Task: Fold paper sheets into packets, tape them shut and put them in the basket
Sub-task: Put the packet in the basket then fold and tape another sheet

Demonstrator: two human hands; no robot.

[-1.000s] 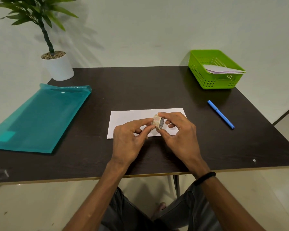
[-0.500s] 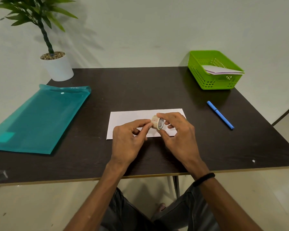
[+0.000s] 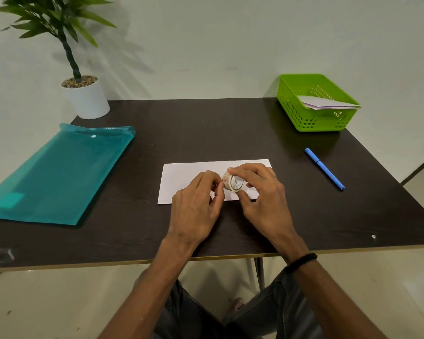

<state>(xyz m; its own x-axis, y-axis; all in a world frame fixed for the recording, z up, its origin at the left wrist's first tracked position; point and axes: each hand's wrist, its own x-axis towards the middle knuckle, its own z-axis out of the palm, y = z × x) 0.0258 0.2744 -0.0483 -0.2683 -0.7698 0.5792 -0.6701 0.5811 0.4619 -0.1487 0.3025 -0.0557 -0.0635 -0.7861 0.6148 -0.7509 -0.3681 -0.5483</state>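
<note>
- Right now, the right hand (image 3: pixel 262 199) grips a small roll of tape (image 3: pixel 233 182) between thumb and fingers, holding it on edge so its hollow core faces the camera.
- The left hand (image 3: pixel 194 204) is curled beside it, its fingertips (image 3: pixel 218 189) pinched against the left side of the roll; whether they hold a loose end of tape cannot be told.
- Directly under both hands lies a folded white paper packet (image 3: pixel 189 179), flat on the dark table (image 3: pixel 206 133); the roll sits above its right half, and whether it touches the paper is unclear.
- Far beyond the right hand, at the back right corner of the table, stands the green basket (image 3: pixel 311 121), with white folded packets (image 3: pixel 328 104) inside, one edge resting on its right rim.
- Between the right hand and the basket, out to the right, a blue pen (image 3: pixel 324 168) lies at an angle on the table, well apart from the paper.
- Left of the left hand, a teal plastic folder (image 3: pixel 59 174) lies flat, reaching past the table's left edge.
- Beyond the folder, a potted plant (image 3: pixel 86 96) in a white pot stands at the back left corner.
- A black band (image 3: pixel 301 263) circles the right wrist.
</note>
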